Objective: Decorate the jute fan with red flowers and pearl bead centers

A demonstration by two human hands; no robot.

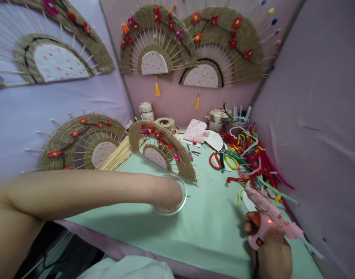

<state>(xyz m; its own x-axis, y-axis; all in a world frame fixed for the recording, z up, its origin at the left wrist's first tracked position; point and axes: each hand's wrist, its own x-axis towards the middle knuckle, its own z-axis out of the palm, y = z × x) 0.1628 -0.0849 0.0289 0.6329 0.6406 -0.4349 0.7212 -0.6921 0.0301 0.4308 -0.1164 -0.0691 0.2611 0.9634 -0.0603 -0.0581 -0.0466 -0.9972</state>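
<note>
My right hand [274,252] is wrapped round a pink hot glue gun [264,207]. Its red light is lit, its nozzle points up and left, and a clear glue stick [312,248] sticks out of the back. My left hand [170,192] reaches down into a clear round bowl [183,201], and its fingers are hidden from view. What lies in the bowl cannot be made out. Just behind the bowl stands a small twine-covered fan [181,161] with red and pink flowers and a spotted half-round centre.
Pipe cleaners [261,155] are heaped at the right, near scissors [224,161]. A bundle of thin sticks [116,155], a twine roll [165,123] and a white jar [146,111] stand further left and back. Larger fans [229,35] hang on the walls.
</note>
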